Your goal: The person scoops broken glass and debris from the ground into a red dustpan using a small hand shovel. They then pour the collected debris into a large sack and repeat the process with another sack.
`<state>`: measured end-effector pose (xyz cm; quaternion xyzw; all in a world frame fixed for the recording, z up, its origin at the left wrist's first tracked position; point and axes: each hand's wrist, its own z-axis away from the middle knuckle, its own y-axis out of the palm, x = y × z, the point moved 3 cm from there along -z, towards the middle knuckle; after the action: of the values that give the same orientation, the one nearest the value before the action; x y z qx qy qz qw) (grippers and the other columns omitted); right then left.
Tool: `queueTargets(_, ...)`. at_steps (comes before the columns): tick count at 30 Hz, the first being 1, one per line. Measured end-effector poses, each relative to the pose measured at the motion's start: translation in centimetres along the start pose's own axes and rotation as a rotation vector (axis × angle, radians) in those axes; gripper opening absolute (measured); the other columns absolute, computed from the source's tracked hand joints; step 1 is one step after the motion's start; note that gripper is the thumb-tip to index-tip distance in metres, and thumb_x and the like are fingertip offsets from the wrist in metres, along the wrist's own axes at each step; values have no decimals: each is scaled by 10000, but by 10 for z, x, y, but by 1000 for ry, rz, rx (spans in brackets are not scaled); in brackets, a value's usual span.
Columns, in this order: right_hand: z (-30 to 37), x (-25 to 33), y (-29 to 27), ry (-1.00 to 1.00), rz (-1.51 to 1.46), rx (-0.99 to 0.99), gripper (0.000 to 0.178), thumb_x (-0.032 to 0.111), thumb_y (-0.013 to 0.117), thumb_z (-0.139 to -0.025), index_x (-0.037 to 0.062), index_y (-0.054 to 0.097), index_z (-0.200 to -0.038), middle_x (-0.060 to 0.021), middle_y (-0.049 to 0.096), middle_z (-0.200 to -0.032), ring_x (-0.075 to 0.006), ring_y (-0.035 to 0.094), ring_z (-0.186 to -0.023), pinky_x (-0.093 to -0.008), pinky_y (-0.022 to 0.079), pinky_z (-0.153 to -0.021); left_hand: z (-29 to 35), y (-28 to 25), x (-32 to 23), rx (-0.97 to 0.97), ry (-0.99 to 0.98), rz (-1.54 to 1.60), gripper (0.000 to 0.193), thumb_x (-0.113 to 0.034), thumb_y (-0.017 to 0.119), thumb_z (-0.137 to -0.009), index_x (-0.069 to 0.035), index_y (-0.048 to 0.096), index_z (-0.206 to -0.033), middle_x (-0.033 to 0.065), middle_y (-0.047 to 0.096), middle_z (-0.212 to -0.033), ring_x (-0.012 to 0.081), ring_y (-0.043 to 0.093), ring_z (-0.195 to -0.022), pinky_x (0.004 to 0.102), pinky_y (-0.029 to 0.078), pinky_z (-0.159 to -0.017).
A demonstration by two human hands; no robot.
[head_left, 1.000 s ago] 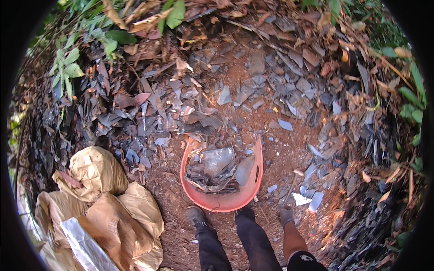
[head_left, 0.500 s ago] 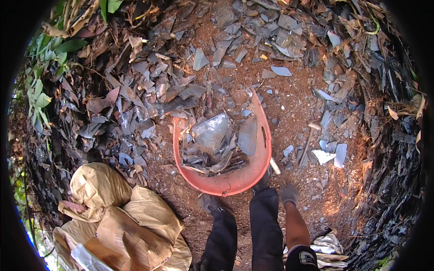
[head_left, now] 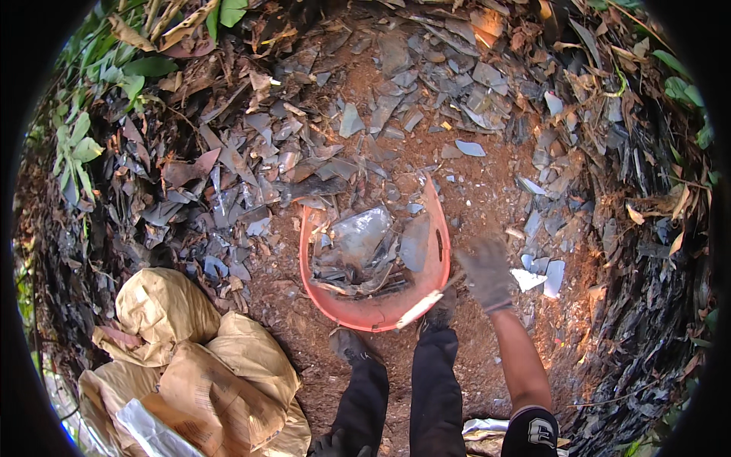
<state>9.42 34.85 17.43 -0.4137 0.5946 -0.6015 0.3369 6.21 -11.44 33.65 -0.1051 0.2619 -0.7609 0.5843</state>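
Two gloved hands are in sight: the right hand [head_left: 486, 274] beside the orange tub [head_left: 343, 312], the left hand [head_left: 339, 445] low by the left trouser leg [head_left: 364, 407], perhaps propped there for balance. The tub sits just ahead of the shoes [head_left: 352, 345], its open side facing the loose flakes [head_left: 352, 120], likely so pieces pass in easily, while its curved wall probably keeps the sharp grey shards [head_left: 362, 232] inside it off the feet. A white-handled tool [head_left: 419, 311] slants at the near rim, its thin end toward the right hand; blur smears those fingers, so I cannot tell how far open they are or whether they grip it. The left fingers sit too near the lower edge to judge. Beyond the right hand pokes a pale stub [head_left: 515, 232], its remainder hidden.
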Motion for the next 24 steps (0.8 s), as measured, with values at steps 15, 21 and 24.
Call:
queueTargets(15,36,154,134,1004,-554,387,642,210,656,-771,-53,455,-1321,-343,510,-1270,-450,494,-1225,-481,443,-1002,11,25,-1,-40,-88,156,823,-578,690,-784,-73,469,-1394,260,500,-1324,469,452,-1221,577,383,-1005)
queueTargets(21,38,124,167,553,-203,999,552,336,557,-822,7,546,-1265,-290,585,-1266,-401,565,-1172,-449,473,-968,11,30,-4,4,-142,176,819,-609,658,-791,-105,466,-1407,260,505,-1338,485,449,-1236,574,368,-1036)
queueTargets(24,-1,145,47,878,-639,252,517,312,582,-893,-7,543,-1298,-274,620,-1229,-409,599,-1134,-447,476,-960,11,39,-7,0,-190,217,829,-621,649,-790,-109,458,-1414,261,512,-1336,492,462,-1223,579,367,-1038)
